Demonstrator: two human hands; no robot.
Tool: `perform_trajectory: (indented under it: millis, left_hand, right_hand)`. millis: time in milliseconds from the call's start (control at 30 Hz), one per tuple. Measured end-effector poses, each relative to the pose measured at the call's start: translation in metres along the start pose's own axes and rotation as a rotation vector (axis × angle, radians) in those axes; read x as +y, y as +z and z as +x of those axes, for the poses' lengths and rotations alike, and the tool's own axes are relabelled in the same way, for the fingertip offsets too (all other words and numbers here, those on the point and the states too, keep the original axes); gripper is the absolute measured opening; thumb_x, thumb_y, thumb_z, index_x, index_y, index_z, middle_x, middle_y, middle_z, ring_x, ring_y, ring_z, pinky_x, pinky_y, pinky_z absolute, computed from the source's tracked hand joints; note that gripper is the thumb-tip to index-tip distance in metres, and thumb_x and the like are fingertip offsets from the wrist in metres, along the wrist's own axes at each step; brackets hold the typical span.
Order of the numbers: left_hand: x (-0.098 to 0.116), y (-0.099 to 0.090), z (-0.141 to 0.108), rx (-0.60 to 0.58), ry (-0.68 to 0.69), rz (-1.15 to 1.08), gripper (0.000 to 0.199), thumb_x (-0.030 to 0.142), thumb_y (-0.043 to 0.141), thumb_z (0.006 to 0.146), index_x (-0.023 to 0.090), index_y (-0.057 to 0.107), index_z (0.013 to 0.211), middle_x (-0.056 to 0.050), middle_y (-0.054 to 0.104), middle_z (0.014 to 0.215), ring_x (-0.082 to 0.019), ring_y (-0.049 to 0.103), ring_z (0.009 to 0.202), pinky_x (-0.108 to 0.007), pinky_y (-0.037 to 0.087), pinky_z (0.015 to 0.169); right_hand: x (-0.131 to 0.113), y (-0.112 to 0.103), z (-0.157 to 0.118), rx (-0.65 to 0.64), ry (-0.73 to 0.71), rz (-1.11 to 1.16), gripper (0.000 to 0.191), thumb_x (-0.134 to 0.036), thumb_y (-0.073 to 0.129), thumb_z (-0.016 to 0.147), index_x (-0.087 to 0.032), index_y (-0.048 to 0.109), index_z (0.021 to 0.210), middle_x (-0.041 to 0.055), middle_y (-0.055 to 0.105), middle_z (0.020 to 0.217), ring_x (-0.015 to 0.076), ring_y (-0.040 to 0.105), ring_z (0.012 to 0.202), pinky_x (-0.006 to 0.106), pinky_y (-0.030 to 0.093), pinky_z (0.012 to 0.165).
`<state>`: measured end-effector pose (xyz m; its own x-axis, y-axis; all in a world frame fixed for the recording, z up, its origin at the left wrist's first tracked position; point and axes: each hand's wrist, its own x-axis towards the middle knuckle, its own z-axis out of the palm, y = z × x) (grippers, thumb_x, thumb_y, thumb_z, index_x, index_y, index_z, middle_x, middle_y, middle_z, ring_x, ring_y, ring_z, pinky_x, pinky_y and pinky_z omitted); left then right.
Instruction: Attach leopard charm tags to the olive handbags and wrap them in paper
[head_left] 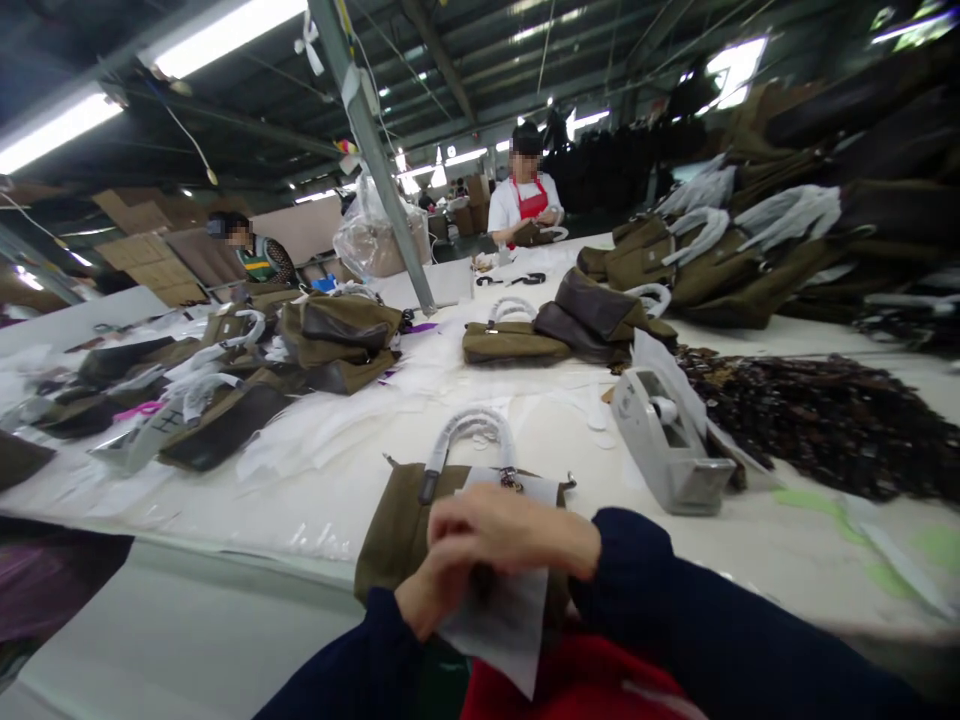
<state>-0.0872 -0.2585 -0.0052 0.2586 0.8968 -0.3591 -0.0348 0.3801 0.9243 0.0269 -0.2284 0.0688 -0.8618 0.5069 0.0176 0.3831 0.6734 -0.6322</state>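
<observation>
An olive handbag (pixel 390 530) stands at the table's near edge, its handle (pixel 476 420) wrapped in clear plastic. Both hands meet at the front of this bag. My right hand (pixel 502 522) lies across the top with curled fingers, overlapping the fingers of my left hand (pixel 435 585). White tissue paper (pixel 502 635) hangs below them, and more of it lies behind my right hand against the bag. Something small and dark shows under the fingers, mostly hidden. Both hands look closed, but what they grip is covered and slightly blurred.
A grey tape dispenser (pixel 667 450) stands right of the bag, beside a heap of dark brown pieces (pixel 817 410). Olive bags (pixel 337 330) lie left, with more bags (pixel 690 260) piled right. A metal post (pixel 382 170) rises behind. Two co-workers (pixel 532 205) are farther back.
</observation>
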Motion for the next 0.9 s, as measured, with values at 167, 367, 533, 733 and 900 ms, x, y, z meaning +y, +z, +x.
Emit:
perform_trajectory:
  millis: [167, 367, 533, 733, 900]
  left_hand:
    - [-0.005, 0.002, 0.003, 0.001, -0.001, -0.075, 0.044, 0.056, 0.057, 0.088, 0.013, 0.058, 0.095, -0.007, 0.072, 0.071, -0.008, 0.05, 0.034, -0.022, 0.045, 0.039]
    - [-0.008, 0.0, 0.003, -0.042, 0.017, -0.107, 0.04, 0.053, 0.054, 0.091, 0.014, 0.055, 0.09, -0.007, 0.073, 0.072, -0.007, 0.052, 0.035, -0.018, 0.042, 0.038]
    - [0.012, 0.001, -0.001, -0.146, -0.024, -0.056, 0.034, 0.049, 0.056, 0.09, 0.015, 0.052, 0.088, -0.006, 0.072, 0.07, -0.008, 0.053, 0.035, -0.017, 0.04, 0.037]
    - [0.058, 0.004, 0.016, -0.334, -0.093, 0.162, 0.037, 0.053, 0.06, 0.086, 0.017, 0.052, 0.082, 0.0, 0.068, 0.06, -0.008, 0.053, 0.034, -0.018, 0.039, 0.037]
    - [0.054, 0.01, 0.043, -0.414, -0.194, 0.262, 0.039, 0.053, 0.061, 0.083, 0.016, 0.055, 0.077, -0.002, 0.067, 0.058, -0.008, 0.053, 0.034, -0.018, 0.032, 0.035]
  right_hand:
    - [0.067, -0.021, 0.062, 0.089, 0.242, -0.253, 0.033, -0.033, 0.073, 0.083, -0.008, 0.068, 0.104, 0.0192, 0.07, 0.105, 0.0297, 0.064, 0.1, 0.034, 0.046, 0.081]
    - [0.105, 0.002, 0.094, -0.06, 0.274, -0.213, 0.05, -0.058, 0.074, 0.074, -0.013, 0.073, 0.095, 0.013, 0.073, 0.094, 0.0248, 0.067, 0.081, 0.027, 0.042, 0.061]
    - [0.11, -0.02, 0.07, -0.016, 0.287, -0.146, 0.04, -0.055, 0.069, 0.079, -0.016, 0.073, 0.085, 0.0065, 0.071, 0.082, 0.0182, 0.062, 0.072, 0.024, 0.035, 0.056]
    - [0.119, -0.053, 0.026, 0.201, 0.436, -0.121, 0.038, -0.051, 0.06, 0.089, -0.015, 0.07, 0.088, 0.0062, 0.07, 0.082, 0.0168, 0.059, 0.071, 0.025, 0.035, 0.059]
    - [0.146, -0.043, -0.013, 0.359, 0.61, -0.134, 0.027, -0.038, 0.063, 0.089, -0.011, 0.069, 0.089, 0.0112, 0.07, 0.084, 0.0222, 0.062, 0.077, 0.029, 0.04, 0.065]
